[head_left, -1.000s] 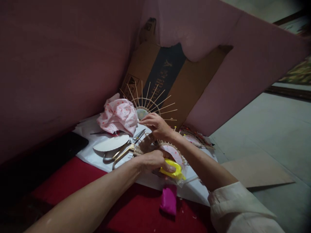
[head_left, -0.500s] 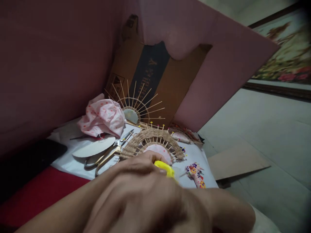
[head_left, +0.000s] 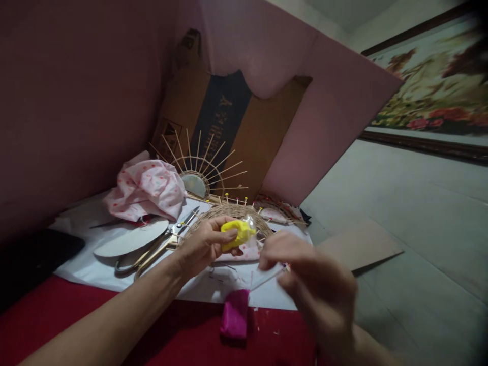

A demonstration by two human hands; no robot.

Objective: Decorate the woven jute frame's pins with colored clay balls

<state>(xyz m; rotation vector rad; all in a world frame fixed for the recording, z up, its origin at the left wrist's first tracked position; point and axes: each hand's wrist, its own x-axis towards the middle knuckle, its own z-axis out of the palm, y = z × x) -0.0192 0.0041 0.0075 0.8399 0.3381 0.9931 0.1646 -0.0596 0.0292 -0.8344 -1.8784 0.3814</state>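
My left hand [head_left: 208, 241] is closed around a yellow object [head_left: 235, 235] with crinkled clear plastic at its right end; its exact kind is unclear. It is held above a woven half-round piece [head_left: 232, 209] with yellow and pink pin heads along its rim and a pink dotted cloth centre [head_left: 247, 252]. To the right, my right hand [head_left: 316, 279] is smeared by motion, its fingers bent. Whether it holds something cannot be made out. A thin pale line runs between it and a magenta block-like thing [head_left: 235, 314] at the front edge of the white sheet.
Gold-handled scissors [head_left: 173, 239] and a white oval piece [head_left: 131, 241] lie left on the white sheet [head_left: 84, 254], near a crumpled dotted cloth [head_left: 147, 188]. A spoked half-round frame [head_left: 198, 168] leans on a cardboard panel [head_left: 263, 117]. Red cloth [head_left: 160, 325] lies in front.
My hands have come apart; the left lifted the yellow object and the right swung right. The magenta thing has come into view, while a flower-patterned item is now mostly hidden. The view shifted slightly.
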